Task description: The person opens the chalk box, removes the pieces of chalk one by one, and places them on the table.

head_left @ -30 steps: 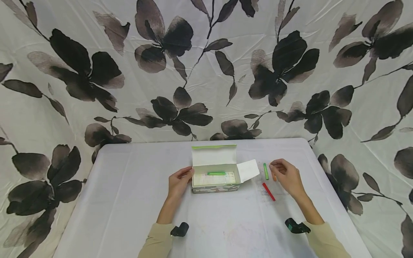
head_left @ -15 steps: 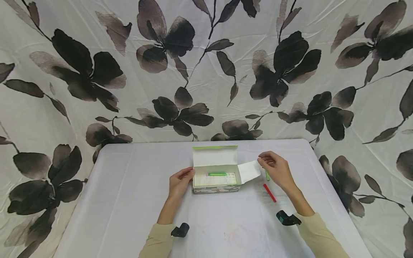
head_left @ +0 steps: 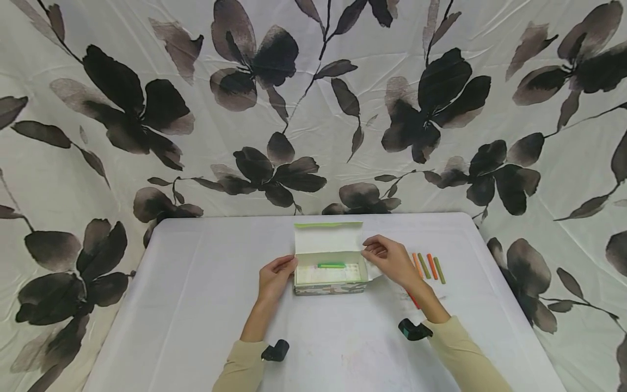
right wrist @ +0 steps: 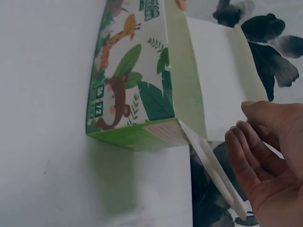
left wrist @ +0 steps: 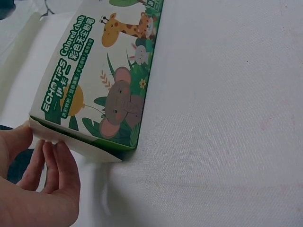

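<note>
A colored chalk box (head_left: 330,288) with printed animals lies with its lid (head_left: 328,238) raised at the back. Inside rests a bright green chalk stick (head_left: 331,265) on top of pale contents. My left hand (head_left: 276,276) pinches the flap at the box's left end; the flap (left wrist: 85,147) shows between thumb and fingers in the left wrist view. My right hand (head_left: 392,263) is at the back right corner, overlapping the right side flap (right wrist: 215,172), which sticks outward. Its fingers are loosely bent, with a gap to the thumb and nothing visible between them.
Orange and olive chalk sticks (head_left: 428,267) lie in a row right of the right hand. Partly behind the right wrist is a red chalk stick (head_left: 413,300). A floral cloth (head_left: 313,109) hangs behind the white-covered table (head_left: 196,305).
My right hand has moved left from beside the chalk sticks, past the side flap's end, to the box's back right corner. The chalk row is now uncovered. The left hand stays in place.
</note>
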A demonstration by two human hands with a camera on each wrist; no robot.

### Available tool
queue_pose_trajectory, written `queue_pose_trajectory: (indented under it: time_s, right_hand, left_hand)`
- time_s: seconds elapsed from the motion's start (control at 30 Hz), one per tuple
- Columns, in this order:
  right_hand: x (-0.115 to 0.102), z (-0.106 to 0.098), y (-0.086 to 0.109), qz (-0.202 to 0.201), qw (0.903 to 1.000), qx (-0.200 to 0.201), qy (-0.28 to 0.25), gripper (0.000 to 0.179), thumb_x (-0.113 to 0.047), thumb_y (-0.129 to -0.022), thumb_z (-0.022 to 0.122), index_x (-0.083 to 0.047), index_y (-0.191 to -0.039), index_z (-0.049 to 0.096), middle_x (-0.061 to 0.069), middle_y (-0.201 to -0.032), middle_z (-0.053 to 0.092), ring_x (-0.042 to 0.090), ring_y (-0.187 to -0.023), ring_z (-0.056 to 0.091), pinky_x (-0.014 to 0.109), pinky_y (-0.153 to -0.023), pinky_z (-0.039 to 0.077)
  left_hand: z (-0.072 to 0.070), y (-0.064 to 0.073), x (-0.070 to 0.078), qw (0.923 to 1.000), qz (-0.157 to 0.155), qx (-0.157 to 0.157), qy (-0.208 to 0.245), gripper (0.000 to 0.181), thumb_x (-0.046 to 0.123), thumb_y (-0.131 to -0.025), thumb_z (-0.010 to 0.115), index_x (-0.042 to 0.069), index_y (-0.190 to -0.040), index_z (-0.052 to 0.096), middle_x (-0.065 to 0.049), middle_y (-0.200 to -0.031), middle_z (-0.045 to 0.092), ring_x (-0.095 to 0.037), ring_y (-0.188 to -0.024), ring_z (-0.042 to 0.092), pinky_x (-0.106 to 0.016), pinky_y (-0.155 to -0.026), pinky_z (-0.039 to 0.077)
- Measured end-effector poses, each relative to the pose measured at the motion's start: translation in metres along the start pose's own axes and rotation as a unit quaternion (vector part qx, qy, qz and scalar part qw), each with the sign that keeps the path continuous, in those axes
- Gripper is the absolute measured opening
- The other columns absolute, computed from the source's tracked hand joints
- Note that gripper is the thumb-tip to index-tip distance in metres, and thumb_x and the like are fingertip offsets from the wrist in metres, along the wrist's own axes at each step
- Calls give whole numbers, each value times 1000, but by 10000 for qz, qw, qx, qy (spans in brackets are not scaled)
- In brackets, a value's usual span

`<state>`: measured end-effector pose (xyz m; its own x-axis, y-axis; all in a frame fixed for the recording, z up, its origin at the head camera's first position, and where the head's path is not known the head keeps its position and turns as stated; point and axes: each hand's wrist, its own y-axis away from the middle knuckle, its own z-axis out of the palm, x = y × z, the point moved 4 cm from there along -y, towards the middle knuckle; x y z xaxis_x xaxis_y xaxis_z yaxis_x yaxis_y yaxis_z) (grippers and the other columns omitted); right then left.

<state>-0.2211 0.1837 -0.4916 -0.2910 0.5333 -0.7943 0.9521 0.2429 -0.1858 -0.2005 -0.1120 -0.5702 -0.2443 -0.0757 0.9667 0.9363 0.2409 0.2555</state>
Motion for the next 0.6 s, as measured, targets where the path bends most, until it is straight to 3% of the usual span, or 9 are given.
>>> queue_pose_trajectory:
  time_s: [0.33, 0.6]
  right_hand:
    - [-1, 37, -8, -481, 9945, -890, -286, 23, -5, -91, 77, 1, -112, 70, 12, -99, 73, 21, -86, 69, 30, -77, 59]
    - [-4, 65, -13, -625, 9780, -1967, -287, 27, -7, -93, 77, 7, -114, 69, 18, -103, 71, 16, -89, 66, 27, -79, 58]
  left_hand:
    - [0, 2, 2, 10000, -30, -9, 26, 31, 12, -95, 75, -6, -119, 70, -10, -103, 74, -7, -84, 64, -16, -71, 55]
    - [-1, -2, -2, 10000, -27, -28, 18, 31, 12, -95, 75, -7, -119, 70, -8, -100, 74, -6, -83, 63, -16, -71, 56]
